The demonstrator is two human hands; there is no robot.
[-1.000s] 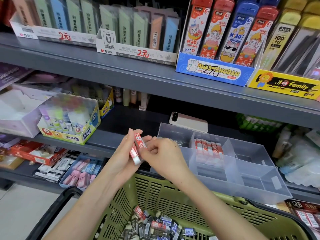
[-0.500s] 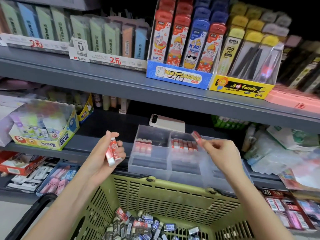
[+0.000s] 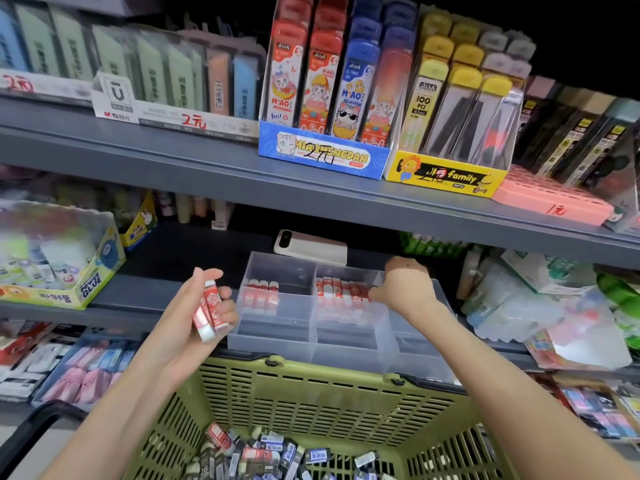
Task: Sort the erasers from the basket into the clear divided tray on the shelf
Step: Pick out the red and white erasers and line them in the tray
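Note:
My left hand (image 3: 187,327) holds two red-and-white erasers (image 3: 209,308) upright, just left of the clear divided tray (image 3: 346,355) on the middle shelf. My right hand (image 3: 405,285) reaches down into the tray's middle back compartment. Its curled fingertips pinch a red eraser at the right end of a row of several red erasers (image 3: 337,289). Three more red erasers (image 3: 263,293) stand in the left back compartment. The tray's front compartments look bare. Below me, the green basket (image 3: 311,393) holds a pile of mixed red, blue and black erasers (image 3: 277,455).
A phone (image 3: 311,247) lies behind the tray. A glue box (image 3: 69,271) stands to the left, and plastic-wrapped goods (image 3: 519,299) crowd the right. The upper shelf edge (image 3: 311,199) overhangs the tray. Pencil-lead boxes (image 3: 329,98) stand above, and packaged erasers (image 3: 86,372) lie on the lower shelf.
My right hand took one eraser from the left hand, carried it right and lowered it into the middle compartment. The left hand stays beside the tray with two erasers. The view shifted right.

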